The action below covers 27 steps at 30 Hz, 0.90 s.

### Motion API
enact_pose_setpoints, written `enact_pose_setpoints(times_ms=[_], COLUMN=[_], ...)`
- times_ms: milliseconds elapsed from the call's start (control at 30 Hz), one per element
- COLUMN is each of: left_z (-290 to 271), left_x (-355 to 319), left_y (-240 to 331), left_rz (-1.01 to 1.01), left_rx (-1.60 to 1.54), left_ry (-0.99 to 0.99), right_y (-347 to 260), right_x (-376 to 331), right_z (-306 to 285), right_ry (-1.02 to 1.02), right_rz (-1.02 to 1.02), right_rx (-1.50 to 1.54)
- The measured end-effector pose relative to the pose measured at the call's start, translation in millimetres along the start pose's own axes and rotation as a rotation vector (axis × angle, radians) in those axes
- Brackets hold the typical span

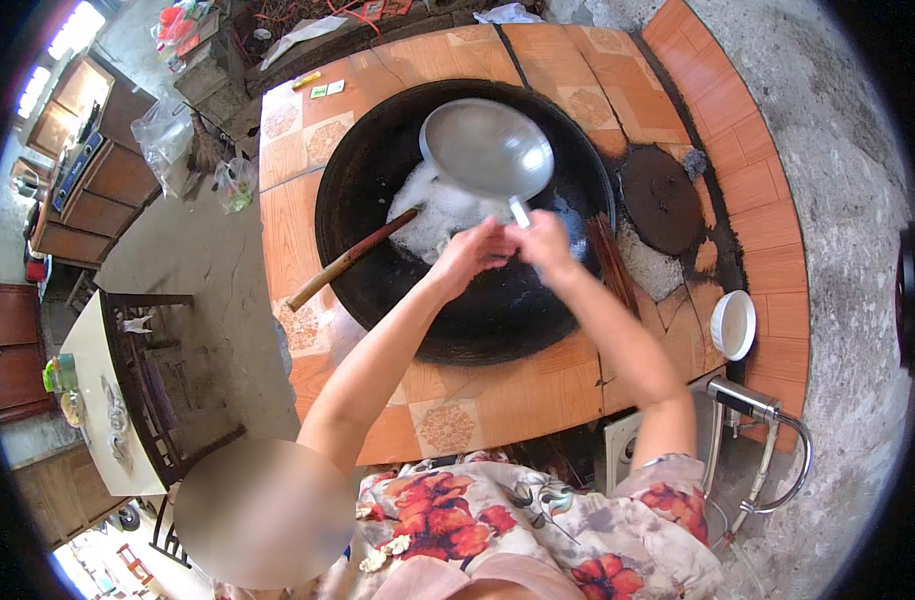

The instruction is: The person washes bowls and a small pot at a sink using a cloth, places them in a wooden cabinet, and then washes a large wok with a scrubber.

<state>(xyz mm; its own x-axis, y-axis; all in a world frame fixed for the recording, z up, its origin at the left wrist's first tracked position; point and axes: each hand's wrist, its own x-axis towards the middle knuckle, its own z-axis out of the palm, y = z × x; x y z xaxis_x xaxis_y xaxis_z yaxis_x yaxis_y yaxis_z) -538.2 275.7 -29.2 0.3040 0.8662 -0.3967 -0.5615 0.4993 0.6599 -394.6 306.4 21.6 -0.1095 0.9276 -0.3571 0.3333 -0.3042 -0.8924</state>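
Observation:
A broad, round metal ladle [489, 150] is held over a big black wok [457, 345], its bowl toward the far side. Its short handle [520, 212] points back toward me, and my right hand [544, 243] is closed round the end of it. Just left of that handle, my left hand [469, 256] has its fingers loosely stretched toward the right hand; whether they touch the handle is unclear. White foam [417, 215] lies in the wok below the ladle. A wooden stick [352, 258] leans over the wok's left rim, its far end at the foam.
The wok sits in an orange tiled stove top [442, 395]. Dark wooden sticks [613, 262] lean on its right rim, near a round dark lid [662, 200]. A white bowl [733, 325] and a metal faucet [747, 398] are at the right. A table [112, 385] stands at the left.

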Motion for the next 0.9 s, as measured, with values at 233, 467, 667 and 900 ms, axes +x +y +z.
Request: enact_pose_setpoints(times_ms=[233,467,667,900], left_z=[-79.0,-89.2,-113.3,-147.1], left_x=[-23.5,-49.6,-42.8,19.3], left_y=[-1.9,21.7,2.7,-40.1], left_rz=[-0.006,0.045,0.006,-0.006], left_rx=[0.3,0.606,0.784,0.782], left_ry=[0.296,0.353,0.449,0.396], right_y=[58.7,151.9,148.7,159.1], right_x=[-13.4,82.4,72.9,58.5], right_z=[74.0,130.0,92.5,66.3], right_ry=[-0.748,-0.029,-0.209,-0.114], right_rz=[-0.122,-0.269,-0.572,-0.484], right_rx=[-0.15,-0.711,-0.951,-1.209])
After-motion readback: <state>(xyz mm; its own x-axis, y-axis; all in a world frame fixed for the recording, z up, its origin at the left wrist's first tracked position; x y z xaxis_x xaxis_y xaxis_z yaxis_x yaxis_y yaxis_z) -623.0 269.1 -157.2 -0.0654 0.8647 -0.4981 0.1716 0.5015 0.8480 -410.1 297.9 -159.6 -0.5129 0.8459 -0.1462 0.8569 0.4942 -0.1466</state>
